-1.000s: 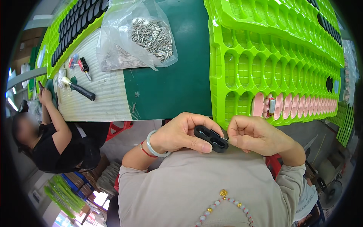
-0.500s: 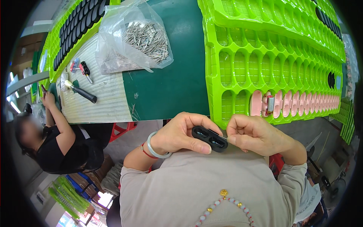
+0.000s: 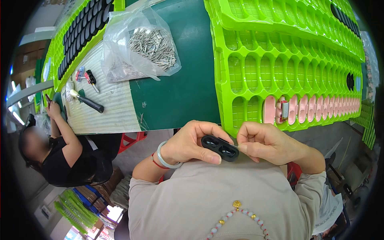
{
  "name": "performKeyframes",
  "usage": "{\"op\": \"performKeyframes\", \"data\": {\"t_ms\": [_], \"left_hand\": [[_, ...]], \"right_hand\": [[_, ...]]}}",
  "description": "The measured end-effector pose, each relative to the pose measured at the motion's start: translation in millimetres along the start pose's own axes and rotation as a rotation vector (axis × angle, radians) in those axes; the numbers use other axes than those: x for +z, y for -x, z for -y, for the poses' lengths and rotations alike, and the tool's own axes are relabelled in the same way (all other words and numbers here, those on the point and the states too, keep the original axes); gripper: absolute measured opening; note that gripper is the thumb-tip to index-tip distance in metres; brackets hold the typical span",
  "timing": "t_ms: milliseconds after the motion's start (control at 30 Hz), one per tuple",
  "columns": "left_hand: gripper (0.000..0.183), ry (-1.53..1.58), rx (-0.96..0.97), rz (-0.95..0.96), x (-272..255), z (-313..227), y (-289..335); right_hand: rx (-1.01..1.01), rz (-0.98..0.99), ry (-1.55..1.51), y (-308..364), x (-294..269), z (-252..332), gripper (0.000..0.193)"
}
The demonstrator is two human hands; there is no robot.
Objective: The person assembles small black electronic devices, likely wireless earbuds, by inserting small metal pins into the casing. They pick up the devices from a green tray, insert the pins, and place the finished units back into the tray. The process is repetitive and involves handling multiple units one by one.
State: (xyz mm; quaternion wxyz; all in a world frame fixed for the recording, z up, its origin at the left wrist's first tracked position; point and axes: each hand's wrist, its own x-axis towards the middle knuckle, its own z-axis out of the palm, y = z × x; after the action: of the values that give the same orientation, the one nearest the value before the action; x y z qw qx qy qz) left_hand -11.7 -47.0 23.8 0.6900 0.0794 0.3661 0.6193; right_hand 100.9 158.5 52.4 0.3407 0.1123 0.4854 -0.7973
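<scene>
My left hand [image 3: 196, 143] grips a small black earbud case [image 3: 220, 148] with two glossy hollows, fingers behind it and thumb along its near edge. It is held in front of my chest, just off the table's front edge. Close against the right end of the case, my right hand [image 3: 266, 143] pinches thumb and forefinger together. A thin silvery metal pin shows only as a sliver between these fingertips and the case's hinge side; most of it is hidden.
A clear plastic bag [image 3: 140, 48] of metal pins lies on the green table [image 3: 176, 100]. Right of it stand green trays [image 3: 240, 76] with pink case parts [image 3: 304, 109]. At left are a hammer [image 3: 89, 102], screwdrivers [image 3: 91, 81], a tray of black parts [image 3: 86, 34] and a seated person [image 3: 60, 156].
Both hands keep almost the same hold. The case has shifted very slightly left, and the right fingertips stay against its end. The view has turned a little.
</scene>
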Motion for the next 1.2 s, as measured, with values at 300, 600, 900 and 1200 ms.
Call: {"op": "performKeyframes", "data": {"t_ms": [300,600,900,1200], "left_hand": [[0.034,-0.367,0.064,-0.12,13.7,-8.4,4.7],[0.032,-0.825,0.115,-0.106,19.2,-17.1,5.5],[0.04,-0.108,-0.129,-0.023,9.4,0.4,3.4],[0.039,-0.157,-0.219,0.078,3.9,2.0,-2.1]], "right_hand": [[-0.213,-0.141,0.576,1.4,3.6,-1.4,0.009],[-0.262,-0.176,0.724,1.9,9.6,-0.3,0.009],[-0.352,-0.056,0.501,5.7,-3.8,0.3,0.019],[-0.47,-0.015,0.492,0.0,-7.4,-12.7,0.019]]}}
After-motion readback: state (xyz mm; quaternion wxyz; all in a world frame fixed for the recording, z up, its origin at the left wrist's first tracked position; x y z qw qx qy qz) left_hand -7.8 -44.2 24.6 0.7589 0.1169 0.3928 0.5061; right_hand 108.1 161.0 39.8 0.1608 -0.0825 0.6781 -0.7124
